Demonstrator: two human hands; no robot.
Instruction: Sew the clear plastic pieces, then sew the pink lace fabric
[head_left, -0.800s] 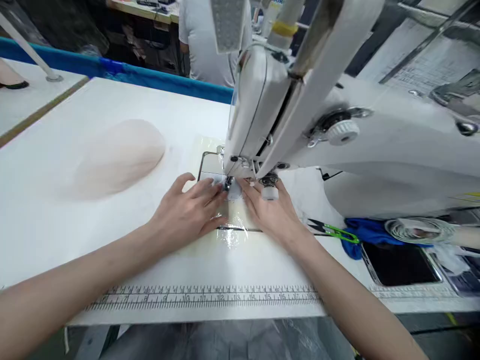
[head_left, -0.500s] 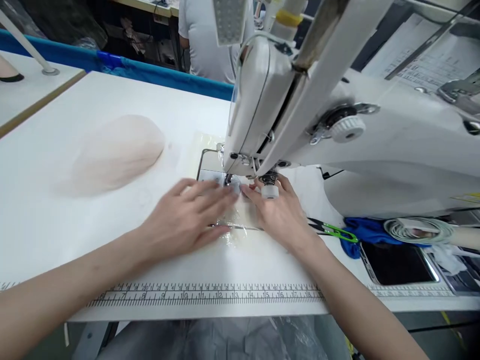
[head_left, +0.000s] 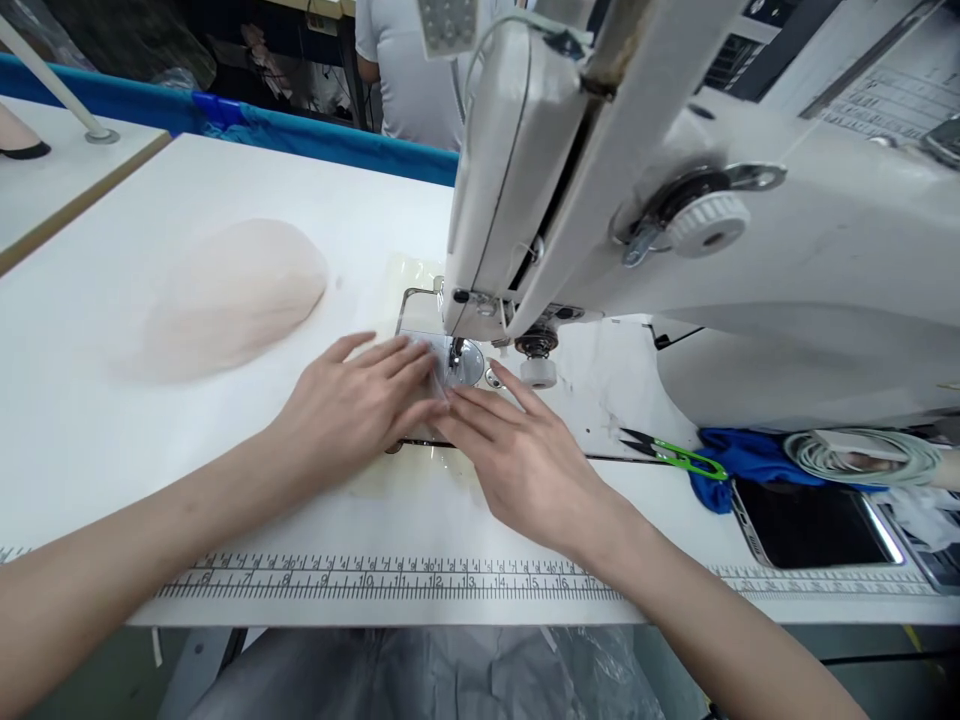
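Note:
My left hand (head_left: 356, 405) lies with its fingers stretched out, just left of the presser foot (head_left: 456, 352) of a white sewing machine (head_left: 517, 180). A small sheer, see-through piece (head_left: 441, 378) shows by its fingertips at the needle plate; its full outline is hard to make out. My right hand (head_left: 525, 450) reaches in from the front right, fingers extended and apart. Its fingertips touch near the sheer piece and come close to my left thumb. Whether either hand pinches the piece is hidden.
A pale pink sheer fabric piece (head_left: 240, 290) lies on the white table at left. Green-handled thread snips (head_left: 679, 457), a blue cloth (head_left: 742, 460), a coiled cord (head_left: 862, 458) and a phone (head_left: 817, 525) lie at right. A ruler strip (head_left: 375, 578) runs along the front edge. A person (head_left: 420, 75) sits beyond.
My left hand has drawn slightly left, uncovering the presser foot. My right hand has moved left and toward me, out from behind the machine head's knob.

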